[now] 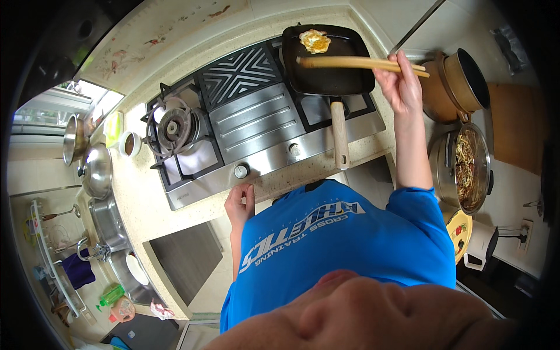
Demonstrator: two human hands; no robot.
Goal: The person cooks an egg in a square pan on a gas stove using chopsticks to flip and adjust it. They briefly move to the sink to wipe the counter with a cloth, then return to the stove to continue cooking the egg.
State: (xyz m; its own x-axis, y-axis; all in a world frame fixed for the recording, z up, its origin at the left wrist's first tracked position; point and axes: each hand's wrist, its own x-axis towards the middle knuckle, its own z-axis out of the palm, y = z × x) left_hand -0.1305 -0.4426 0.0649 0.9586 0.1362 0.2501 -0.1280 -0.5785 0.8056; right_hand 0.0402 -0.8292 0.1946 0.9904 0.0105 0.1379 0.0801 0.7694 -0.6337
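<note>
My right hand (400, 83) grips a pair of long wooden chopsticks (350, 62), which reach left across a square black frying pan (337, 81). Their far ends look blurred. A fried egg (315, 41), browned in patches, lies near the pan's back left corner, behind the chopsticks and apart from them. The pan sits on the right burner of a steel gas hob (271, 151), its pale wooden handle (339, 135) pointing towards me. At the hob's front edge is my left hand (241, 201), fingers curled together, just below a control knob (241, 171); nothing shows in it.
At left are the bare left burner (172, 127), a small white bowl (130, 144), a lidded steel pan (97, 170) and the sink (105, 218). Brown pots (437, 87), a steel pot of food (470, 175) and a yellow enamel dish (459, 232) stand along the right.
</note>
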